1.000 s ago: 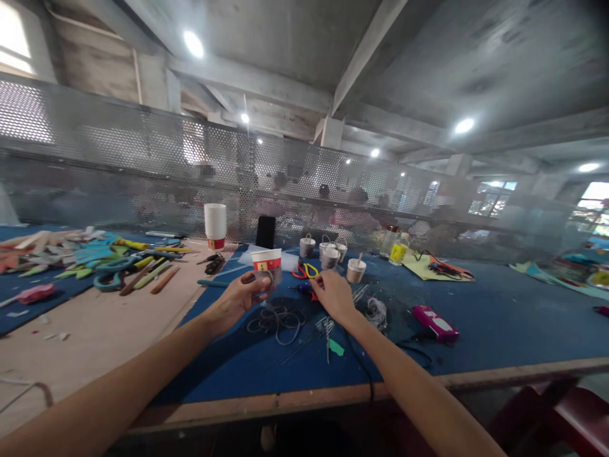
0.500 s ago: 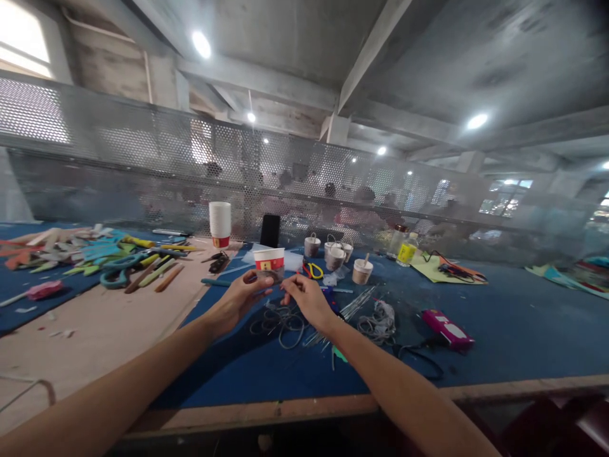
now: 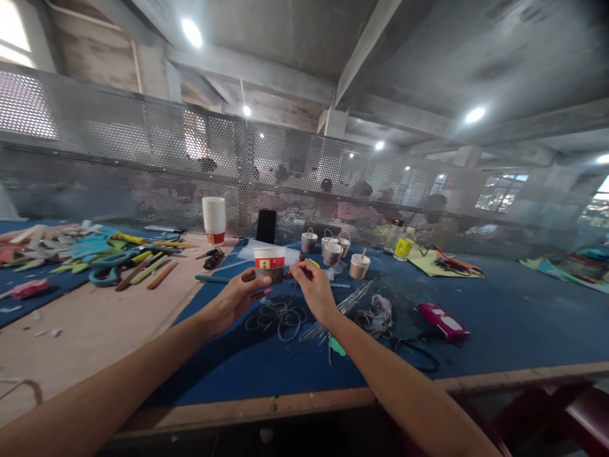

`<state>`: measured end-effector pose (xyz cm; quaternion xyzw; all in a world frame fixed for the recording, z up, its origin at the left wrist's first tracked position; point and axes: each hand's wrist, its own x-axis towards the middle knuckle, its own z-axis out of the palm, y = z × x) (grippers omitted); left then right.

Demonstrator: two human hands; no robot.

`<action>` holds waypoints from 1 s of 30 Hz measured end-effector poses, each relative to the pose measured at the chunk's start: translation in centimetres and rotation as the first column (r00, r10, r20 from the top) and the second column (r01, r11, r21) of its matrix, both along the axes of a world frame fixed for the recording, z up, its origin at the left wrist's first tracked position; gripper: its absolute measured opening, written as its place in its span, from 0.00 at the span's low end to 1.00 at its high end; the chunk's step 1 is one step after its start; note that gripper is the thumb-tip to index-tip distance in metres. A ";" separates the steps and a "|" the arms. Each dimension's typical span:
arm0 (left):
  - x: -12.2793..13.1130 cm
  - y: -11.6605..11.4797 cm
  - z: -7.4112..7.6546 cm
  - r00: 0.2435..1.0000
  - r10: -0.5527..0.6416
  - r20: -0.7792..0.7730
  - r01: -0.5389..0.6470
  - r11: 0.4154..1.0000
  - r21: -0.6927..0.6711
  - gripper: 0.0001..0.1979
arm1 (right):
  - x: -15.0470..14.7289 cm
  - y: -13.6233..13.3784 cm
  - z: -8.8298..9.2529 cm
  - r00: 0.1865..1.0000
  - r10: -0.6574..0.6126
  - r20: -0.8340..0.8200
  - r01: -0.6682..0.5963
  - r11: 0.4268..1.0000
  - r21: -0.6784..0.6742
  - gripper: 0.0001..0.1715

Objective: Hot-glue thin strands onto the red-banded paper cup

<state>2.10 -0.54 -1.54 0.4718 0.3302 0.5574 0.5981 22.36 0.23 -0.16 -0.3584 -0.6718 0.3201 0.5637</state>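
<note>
My left hand (image 3: 235,300) grips the lower, grey-wrapped part of a red-and-white paper cup (image 3: 269,263) and holds it upright above the blue table cover (image 3: 499,330). My right hand (image 3: 311,287) is beside the cup's right side, fingers pinched on something small that I cannot make out. Below the hands lies a coil of grey wire (image 3: 278,315) and a bundle of thin straight wires (image 3: 340,311).
Several small grey-wrapped cups (image 3: 332,251) stand behind the hands, with a stack of paper cups (image 3: 214,219), a black phone (image 3: 266,226) and a yellow-labelled bottle (image 3: 403,245). Scissors and coloured scraps (image 3: 102,254) lie left; a pink tool (image 3: 443,321) with a black cord lies right. A mesh screen stands behind.
My right hand has moved from the table to the right of the cup up to the cup's side. The left hand has kept hold of the cup.
</note>
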 end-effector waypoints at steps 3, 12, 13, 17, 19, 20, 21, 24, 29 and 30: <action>-0.2 0.3 -0.3 1.000 -0.019 -0.005 0.019 1.000 0.006 0.22 | 0.1 0.3 -0.3 1.000 0.003 -0.017 -0.003 1.000 -0.016 0.16; -0.1 -0.1 0.0 0.999 -0.048 -0.001 0.048 0.999 0.025 0.23 | 0.1 0.5 -0.5 0.999 -0.033 0.002 0.033 0.999 -0.032 0.17; -0.1 -0.1 0.0 0.999 -0.048 -0.005 0.048 0.999 0.026 0.23 | 0.1 0.5 -0.5 0.999 -0.037 0.006 0.037 0.999 -0.031 0.17; -0.1 0.1 -0.3 0.998 -0.062 -0.011 0.062 0.998 0.031 0.24 | 0.1 0.5 -0.4 0.999 -0.031 -0.008 0.031 0.999 -0.038 0.17; -0.2 0.2 -0.5 0.997 -0.077 -0.005 0.077 0.996 0.039 0.23 | 0.1 0.6 -0.4 1.000 -0.026 -0.014 0.026 0.999 -0.038 0.17; -0.3 0.3 -0.6 0.996 -0.084 -0.003 0.084 0.996 0.043 0.23 | 0.1 0.6 -0.4 1.000 -0.026 -0.016 0.025 0.999 -0.037 0.16; -0.3 0.3 -0.6 0.996 -0.091 -0.001 0.091 0.995 0.045 0.22 | 0.1 0.6 -0.4 1.000 -0.025 -0.015 0.025 0.999 -0.035 0.16; -0.3 0.3 -0.7 0.994 -0.105 0.007 0.105 0.993 0.047 0.23 | 0.1 0.6 -0.6 1.000 -0.029 -0.007 0.029 0.999 -0.040 0.16; -0.3 0.2 -0.5 0.993 -0.116 0.023 0.116 0.993 0.034 0.23 | 0.1 0.6 -0.6 0.999 -0.034 -0.013 0.034 0.998 -0.048 0.16; -0.3 0.2 -0.5 0.993 -0.120 0.023 0.119 0.992 0.033 0.24 | 0.0 0.6 -0.6 0.999 -0.035 -0.014 0.035 0.998 -0.047 0.16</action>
